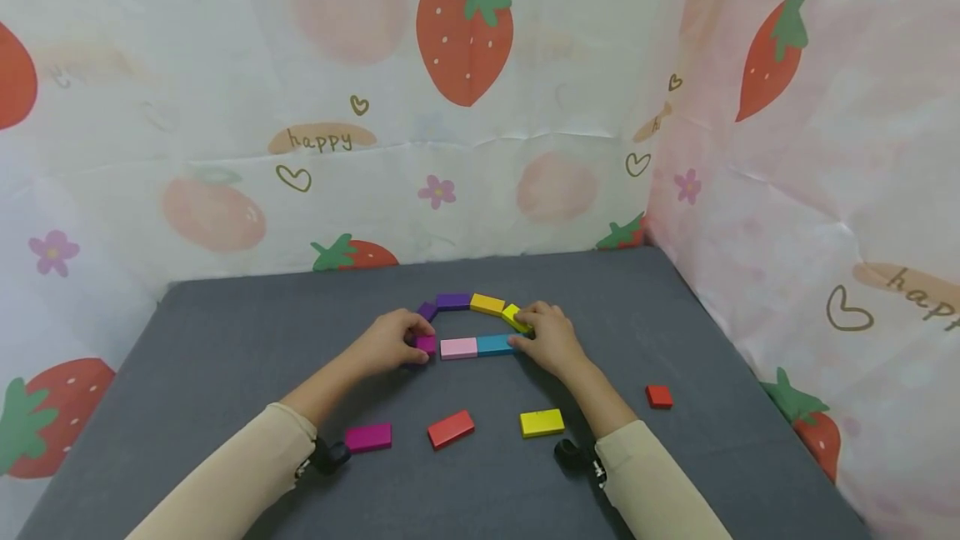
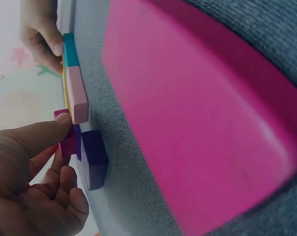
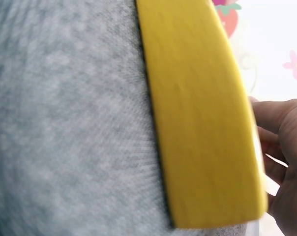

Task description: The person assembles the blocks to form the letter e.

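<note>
Over the grey table [image 1: 247,340], the left hand [image 1: 392,342] reaches forward and pinches a magenta block [image 1: 425,346], just left of the pink block [image 1: 458,348]. The right hand [image 1: 553,342] angles inward, fingers bent by the farther yellow block [image 1: 513,317], thumb at the blue block [image 1: 494,345]; I can't tell whether it grips anything.

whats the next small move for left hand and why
Perhaps ease the pinched magenta block toward the pink block: the left hand holds it near that block's left end, the head view shows a narrow gap between them, and the blue block meets the other end.
</note>
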Demonstrator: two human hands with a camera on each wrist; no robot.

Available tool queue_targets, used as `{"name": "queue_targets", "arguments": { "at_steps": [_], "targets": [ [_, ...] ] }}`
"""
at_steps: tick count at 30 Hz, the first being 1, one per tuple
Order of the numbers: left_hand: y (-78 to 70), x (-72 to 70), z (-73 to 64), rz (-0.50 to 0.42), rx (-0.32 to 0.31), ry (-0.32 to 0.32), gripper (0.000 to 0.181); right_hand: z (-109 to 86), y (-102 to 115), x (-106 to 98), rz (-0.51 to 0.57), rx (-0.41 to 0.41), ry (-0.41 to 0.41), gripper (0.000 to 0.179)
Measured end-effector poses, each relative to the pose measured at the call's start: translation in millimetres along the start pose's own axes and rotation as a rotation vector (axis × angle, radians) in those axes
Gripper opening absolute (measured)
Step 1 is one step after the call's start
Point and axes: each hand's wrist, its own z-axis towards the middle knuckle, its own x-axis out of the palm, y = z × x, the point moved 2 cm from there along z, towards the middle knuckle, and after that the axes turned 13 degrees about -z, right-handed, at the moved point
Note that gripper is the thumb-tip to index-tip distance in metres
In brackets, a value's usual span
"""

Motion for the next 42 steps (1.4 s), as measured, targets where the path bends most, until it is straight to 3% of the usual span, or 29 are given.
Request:
{"name": "queue_targets", "arguments": {
  "at_steps": [8,30,42],
  "targets": [
    [0.2,4.8,3.6,0.002,-0.008,0.012,0.025,-0.9,1,-1,0.006,-0.005,0.002,0.050],
    [6.2,11.9,8.2,0.080,0.073,0.005,0.026,-1.7,1,-2,0.008,0.000,-0.001,0.050],
    [5.7,12.1,9.8,0.081,0.053,0.008,0.027,0.0,1,0,-0.002,0.006,0.012,0.050]
  ]
}}
